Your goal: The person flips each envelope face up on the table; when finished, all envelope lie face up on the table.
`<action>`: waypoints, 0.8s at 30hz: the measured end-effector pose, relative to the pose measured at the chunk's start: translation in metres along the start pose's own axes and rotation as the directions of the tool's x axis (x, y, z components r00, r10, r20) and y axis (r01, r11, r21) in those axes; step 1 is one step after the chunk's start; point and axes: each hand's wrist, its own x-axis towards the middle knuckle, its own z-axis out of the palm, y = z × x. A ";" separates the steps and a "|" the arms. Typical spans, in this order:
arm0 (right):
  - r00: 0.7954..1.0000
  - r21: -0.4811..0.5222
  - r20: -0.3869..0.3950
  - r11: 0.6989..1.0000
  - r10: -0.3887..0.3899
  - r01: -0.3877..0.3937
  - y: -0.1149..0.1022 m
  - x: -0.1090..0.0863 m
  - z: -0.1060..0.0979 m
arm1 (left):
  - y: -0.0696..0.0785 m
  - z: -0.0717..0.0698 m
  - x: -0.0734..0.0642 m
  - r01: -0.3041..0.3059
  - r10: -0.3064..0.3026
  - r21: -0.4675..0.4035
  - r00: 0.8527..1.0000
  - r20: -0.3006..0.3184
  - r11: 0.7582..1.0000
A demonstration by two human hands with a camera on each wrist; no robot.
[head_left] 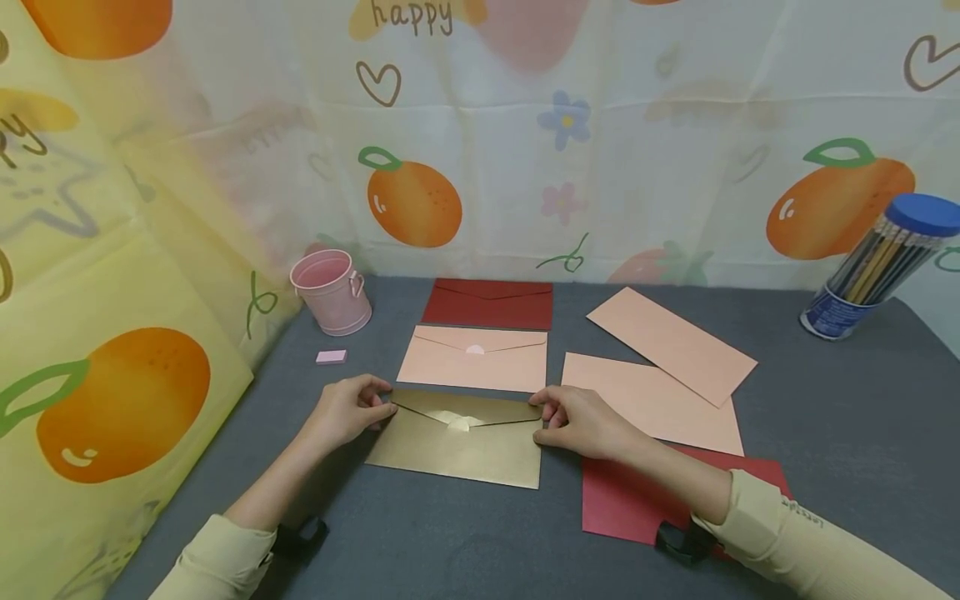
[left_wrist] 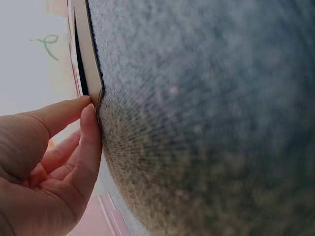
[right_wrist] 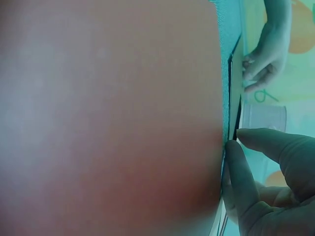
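A gold envelope (head_left: 457, 457) with a shiny round seal on its flap lies toward the front of the dark table. My left hand (head_left: 347, 410) pinches its left edge near the upper corner, thumb and forefinger meeting at the rim. At the opposite edge, my right hand (head_left: 587, 422) pinches the upper right corner in the same way. Just behind lies a pale pink envelope (head_left: 472, 372) with a round seal, flap side up. Behind that one is a dark red envelope (head_left: 487, 312). In the left wrist view the envelope's edge (left_wrist: 91, 59) appears side-on at the fingertips.
To the right, two plain pink envelopes (head_left: 671, 342) overlap, and a red envelope (head_left: 615, 500) lies partly under my right forearm. A pink bucket (head_left: 330, 292) and a small pink block (head_left: 331, 357) are at the left. A tub of pencils (head_left: 870, 275) stands at the far right.
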 end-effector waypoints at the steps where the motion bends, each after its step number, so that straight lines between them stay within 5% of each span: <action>1: 1.000 0.000 0.002 1.000 0.002 -0.002 0.000 0.000 0.000 | 0.000 0.000 0.000 0.005 -0.005 -0.009 1.000 0.004 1.000; 8: 1.000 0.039 0.016 0.999 0.018 -0.019 0.001 -0.005 -0.004 | 0.002 0.000 -0.001 -0.013 0.013 0.004 1.000 -0.001 1.000; 13: 0.999 0.075 0.014 0.996 0.042 -0.042 0.006 -0.014 -0.010 | 0.007 0.004 -0.002 -0.091 0.094 0.045 0.994 -0.054 0.995; 19: 0.993 0.150 -0.081 0.986 0.084 -0.071 0.011 -0.025 -0.021 | 0.025 0.017 0.004 -0.213 0.212 0.001 0.976 -0.045 0.977; 24: 0.981 0.114 -0.166 0.990 0.097 -0.078 0.022 -0.037 -0.037 | 0.049 0.026 0.016 -0.295 0.297 -0.076 0.955 0.011 0.952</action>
